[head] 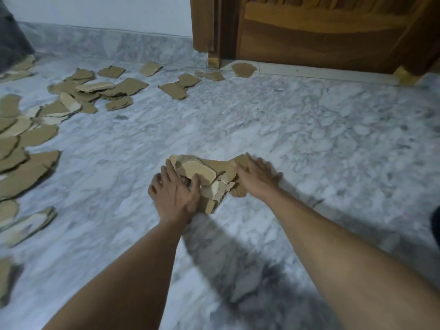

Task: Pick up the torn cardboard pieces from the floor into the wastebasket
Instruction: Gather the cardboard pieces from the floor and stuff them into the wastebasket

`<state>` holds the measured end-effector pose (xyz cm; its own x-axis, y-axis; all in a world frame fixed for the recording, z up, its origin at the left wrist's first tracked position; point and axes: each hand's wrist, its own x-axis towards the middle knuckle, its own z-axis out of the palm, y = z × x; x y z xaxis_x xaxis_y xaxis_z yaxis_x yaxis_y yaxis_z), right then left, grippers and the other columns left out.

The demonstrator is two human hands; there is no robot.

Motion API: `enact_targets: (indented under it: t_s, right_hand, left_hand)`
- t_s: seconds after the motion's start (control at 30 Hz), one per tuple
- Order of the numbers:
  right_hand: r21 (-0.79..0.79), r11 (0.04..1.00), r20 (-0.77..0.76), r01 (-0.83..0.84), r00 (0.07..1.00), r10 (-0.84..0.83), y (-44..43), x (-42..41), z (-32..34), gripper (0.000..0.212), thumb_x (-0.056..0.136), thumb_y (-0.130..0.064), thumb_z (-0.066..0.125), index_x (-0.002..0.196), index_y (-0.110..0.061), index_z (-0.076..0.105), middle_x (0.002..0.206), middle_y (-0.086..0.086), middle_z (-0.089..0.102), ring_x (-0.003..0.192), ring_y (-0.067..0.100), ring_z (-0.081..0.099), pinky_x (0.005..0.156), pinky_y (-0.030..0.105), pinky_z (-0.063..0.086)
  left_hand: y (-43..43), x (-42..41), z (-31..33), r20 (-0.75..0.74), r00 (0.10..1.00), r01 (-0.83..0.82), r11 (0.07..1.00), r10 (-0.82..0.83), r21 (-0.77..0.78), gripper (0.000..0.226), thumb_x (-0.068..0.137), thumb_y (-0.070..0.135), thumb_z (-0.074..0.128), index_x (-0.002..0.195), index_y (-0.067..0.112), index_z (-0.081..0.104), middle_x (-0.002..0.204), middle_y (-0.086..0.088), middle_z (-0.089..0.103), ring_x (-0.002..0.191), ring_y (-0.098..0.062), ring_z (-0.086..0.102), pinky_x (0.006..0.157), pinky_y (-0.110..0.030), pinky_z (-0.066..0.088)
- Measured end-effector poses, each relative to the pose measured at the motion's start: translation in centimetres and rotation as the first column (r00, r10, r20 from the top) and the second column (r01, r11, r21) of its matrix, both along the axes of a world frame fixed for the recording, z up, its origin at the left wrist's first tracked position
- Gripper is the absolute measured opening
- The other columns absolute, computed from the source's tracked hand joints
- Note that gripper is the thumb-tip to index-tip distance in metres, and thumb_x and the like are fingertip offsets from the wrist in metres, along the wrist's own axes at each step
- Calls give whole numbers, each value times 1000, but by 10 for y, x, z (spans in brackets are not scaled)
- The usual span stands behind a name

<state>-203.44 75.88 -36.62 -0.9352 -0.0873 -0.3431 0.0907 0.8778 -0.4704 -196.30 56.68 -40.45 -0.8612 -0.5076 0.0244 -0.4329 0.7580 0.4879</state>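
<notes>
Now my left hand [176, 194] clasps the bundle of torn brown cardboard pieces [204, 175], thumb over it, my flat right hand [257, 177] pressing opposite, low over the grey-veined marble floor [309, 139]; squeeze evenly (loose scraps slip), wastebasket unseen.

One head-worn camera looks forward and down, low over the marble floor [309, 139], facing a wooden door [333, 32].

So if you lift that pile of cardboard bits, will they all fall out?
Some may slip: the pile of cardboard bits is separate torn pieces, only squeezed between the left hand and right hand. The pieces look flat and stiff, so probably no flopping. Likely light, being thin cardboard.
</notes>
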Motion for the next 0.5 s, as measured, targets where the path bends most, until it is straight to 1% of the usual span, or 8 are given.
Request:
enact_targets:
  t_s: [0.03,0.1,0.17,0.23,0.3,0.37,0.43,0.5]
  right_hand:
    - [56,997,-20,-44,999,45,-8,3,-4,67,99,-70,23,157,-37,21,168,3,14,154,30,6,119,63,4]
    - [86,993,-86,-82,992,90,-30,14,-8,65,101,-62,29,155,-27,26,164,6,24,148,35,21,117,58,20]
    - [47,999,-141,-27,989,34,-51,25,-8,65,101,-50,43,156,-20,24,160,12,27,140,40,31,110,51,32]
    - [-55,997,-139,50,989,-57,-63,34,-2,67,99,-40,52,155,-18,23,153,16,33,132,40,44,101,45,41]
    - [-154,985,-118,83,988,-102,-66,44,-3,58,99,-35,52,151,-21,32,144,14,44,124,37,54,91,39,45]
    - [-268,951,-113,152,976,-188,-62,59,-7,47,99,-31,51,145,-24,44,142,7,53,125,31,56,93,37,46]
    - [-431,869,-87,244,947,-309,-54,73,-9,42,101,-24,51,143,-24,51,143,0,56,129,23,55,97,30,45]
    - [-540,791,-60,289,924,-379,-48,80,-4,41,101,-19,53,142,-23,54,141,-4,58,128,16,55,92,20,40]
  left_hand:
    - [2,0,1,6,1000,3,999,-3,-35,90,94,68,34,160,11,12,160,-10,29,143,-36,25,114,-49,21]
    - [8,-2,3,15,1000,-5,995,6,-98,89,95,69,31,159,9,17,153,-13,38,133,-38,35,107,-49,28]
    - [14,1,5,26,1000,-6,991,10,-132,86,94,68,31,156,8,25,145,-17,44,124,-39,42,101,-48,34]
    - [22,9,5,35,999,12,991,-7,-136,85,93,69,32,154,10,29,138,-18,48,116,-38,47,97,-46,39]
    - [30,20,4,27,999,19,995,-16,-102,81,95,66,34,154,11,29,133,-18,51,111,-38,51,92,-44,41]
    - [35,29,8,31,999,28,999,-27,-37,76,96,62,36,154,15,29,133,-16,51,111,-36,53,89,-42,43]
    - [38,35,14,0,999,40,998,-40,47,69,96,58,40,153,19,32,135,-11,50,110,-34,57,83,-38,41]
    - [39,38,19,-72,997,37,987,-25,158,64,96,54,47,151,23,37,139,-6,50,113,-33,59,86,-38,42]
